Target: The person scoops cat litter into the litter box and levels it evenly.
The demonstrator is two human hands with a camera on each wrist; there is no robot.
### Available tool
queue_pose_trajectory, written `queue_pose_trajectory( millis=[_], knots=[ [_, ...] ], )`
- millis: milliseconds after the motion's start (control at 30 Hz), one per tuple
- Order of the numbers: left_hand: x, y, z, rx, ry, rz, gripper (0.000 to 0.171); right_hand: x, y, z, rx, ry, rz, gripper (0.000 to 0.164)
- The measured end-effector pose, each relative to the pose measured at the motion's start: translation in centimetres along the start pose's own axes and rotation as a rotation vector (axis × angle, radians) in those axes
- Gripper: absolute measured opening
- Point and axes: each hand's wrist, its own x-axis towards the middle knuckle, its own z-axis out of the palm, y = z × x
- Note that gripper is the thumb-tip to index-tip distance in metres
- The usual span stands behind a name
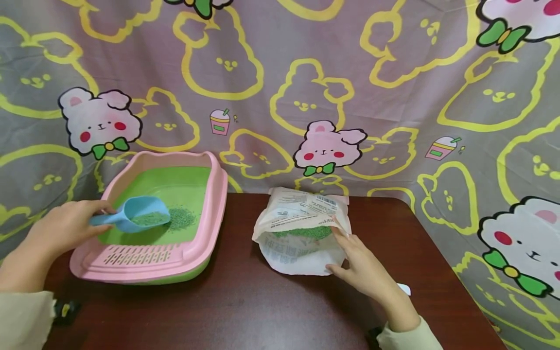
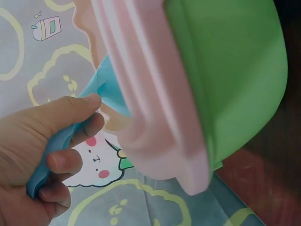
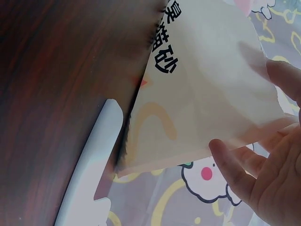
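Note:
In the head view my left hand (image 1: 65, 226) grips the handle of a light-blue litter scoop (image 1: 135, 204), its fingers curled round it in the left wrist view. Green granules (image 1: 148, 219) lie in the scoop, held low inside a litter box (image 1: 214, 214) with a pink rim and green pan. More granules (image 1: 181, 218) sit on the pan floor beside the scoop. My right hand (image 1: 367, 267) holds the mouth of a white cat litter bag (image 1: 302, 209) at its right side, thumb and fingers spread along the edge. Green litter (image 1: 306, 233) shows inside the opened bag.
The box and bag stand apart on a dark-brown table (image 1: 262, 311). A slim white object (image 3: 94, 160) lies near the bag, mostly hidden by my right arm in the head view. A patterned cloth (image 1: 271, 43) hangs behind and at the sides.

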Motion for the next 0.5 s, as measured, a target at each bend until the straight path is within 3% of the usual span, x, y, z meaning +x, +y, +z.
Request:
queue_pose_trajectory(
  millis=[500],
  knots=[
    [-0.3, 0.5, -1.3, 0.064, -0.054, -0.055, 0.037, 0.1, 0.1, -0.1, 0.012, 0.000, -0.008, 0.082]
  ],
)
